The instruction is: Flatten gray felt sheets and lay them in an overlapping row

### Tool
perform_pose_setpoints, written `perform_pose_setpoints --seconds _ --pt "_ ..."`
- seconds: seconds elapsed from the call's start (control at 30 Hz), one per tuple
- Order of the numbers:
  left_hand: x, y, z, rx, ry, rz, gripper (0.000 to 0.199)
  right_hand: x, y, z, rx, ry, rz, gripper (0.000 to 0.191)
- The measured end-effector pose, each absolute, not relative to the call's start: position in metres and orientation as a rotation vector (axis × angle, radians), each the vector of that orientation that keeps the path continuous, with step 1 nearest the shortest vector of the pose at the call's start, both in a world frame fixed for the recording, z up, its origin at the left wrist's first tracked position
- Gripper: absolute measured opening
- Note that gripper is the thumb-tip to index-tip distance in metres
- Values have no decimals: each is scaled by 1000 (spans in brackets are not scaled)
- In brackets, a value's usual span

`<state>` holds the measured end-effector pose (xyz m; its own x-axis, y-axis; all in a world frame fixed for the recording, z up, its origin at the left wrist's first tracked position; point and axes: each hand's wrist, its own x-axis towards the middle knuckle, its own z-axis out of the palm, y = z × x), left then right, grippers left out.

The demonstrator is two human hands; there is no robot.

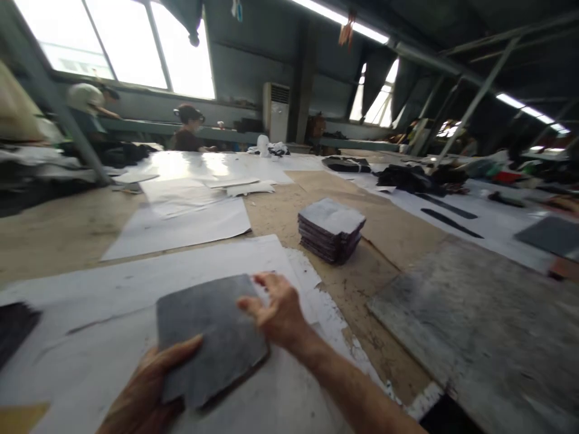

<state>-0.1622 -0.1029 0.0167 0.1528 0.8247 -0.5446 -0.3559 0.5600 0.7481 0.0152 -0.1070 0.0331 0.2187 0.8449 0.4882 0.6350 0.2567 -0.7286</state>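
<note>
A grey, roughly square stack of flat pieces [210, 331] is held low over the white paper at the front. My left hand [151, 377] grips its lower left side, thumb on top and fingers beneath. At the upper right corner is my right hand [275, 304], its thumb over the top face and its fingers apart, curved at the edge. Beyond my right hand, a second stack [330, 229] of similar pieces with dark purplish edges stands on the brown table surface.
White paper sheets [181, 229] cover much of the table [58, 226]. A grey slab [479, 325] lies at right, dark strips [452, 223] behind it. Dark pieces [15, 328] lie at the left edge. Two people [187, 129] work at the back left.
</note>
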Motion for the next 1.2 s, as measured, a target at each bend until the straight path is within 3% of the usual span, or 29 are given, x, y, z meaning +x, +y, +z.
perform_pose_setpoints --seconds 0.1,0.23,0.43,0.53,0.67,0.9,1.07,1.2 --pt "-165 -104 25 577 1097 958 52 29 -99 33 -1470 -1140 820 60" --pt "-165 -105 32 619 991 1003 54 30 -103 25 -1078 -983 1380 51" --pt "-170 -108 34 710 905 1037 45 29 -111 29 -834 -758 1678 41" --pt "-173 -105 32 772 941 1044 42 25 -115 32 -864 -800 1663 41" --pt "-177 -98 29 924 926 1093 34 19 -120 30 -989 -843 1326 49" --pt "-174 -93 24 1079 981 1286 24 14 -123 19 -1159 -1130 835 34" --pt "-170 -99 28 1259 1025 1412 14 22 -118 22 -1069 -1102 1018 50" --pt "-170 -104 33 1413 1008 1421 24 25 -116 21 -1106 -1008 1142 43"
